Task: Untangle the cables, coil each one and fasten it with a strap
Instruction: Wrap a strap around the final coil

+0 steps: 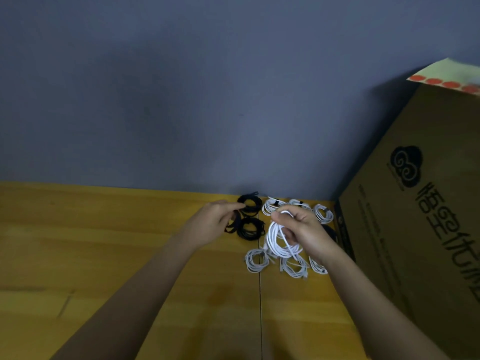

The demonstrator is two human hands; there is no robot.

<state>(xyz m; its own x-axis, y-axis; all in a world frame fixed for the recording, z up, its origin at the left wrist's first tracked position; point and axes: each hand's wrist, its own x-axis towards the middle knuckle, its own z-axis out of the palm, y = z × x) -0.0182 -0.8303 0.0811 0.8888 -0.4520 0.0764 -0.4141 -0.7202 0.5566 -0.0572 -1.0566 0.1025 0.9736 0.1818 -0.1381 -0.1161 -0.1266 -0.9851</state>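
Near the far edge of the wooden table (130, 255), beside the grey wall (181, 100), I see both hands at work among coiled cables. My right hand (304, 233) is curled around a white cable coil (279, 242), thumb pressed on its upper loop, holding it raised above the tabletop. My left hand (213, 220) reaches toward the black cable coils (250, 216), its fingers bent and pinching what looks like a thin black strap (231, 226); blur keeps me from being sure of this. Two black coils lie one behind the other, just left of the table seam. Three white coils already bound with dark straps (298, 206) sit in a row against the wall, behind the right hand. Three more white coils (285, 263) lie on the table nearer to me, below the held coil. A large cardboard box (420, 216) with printed markings stands at the right, close beside the coils.
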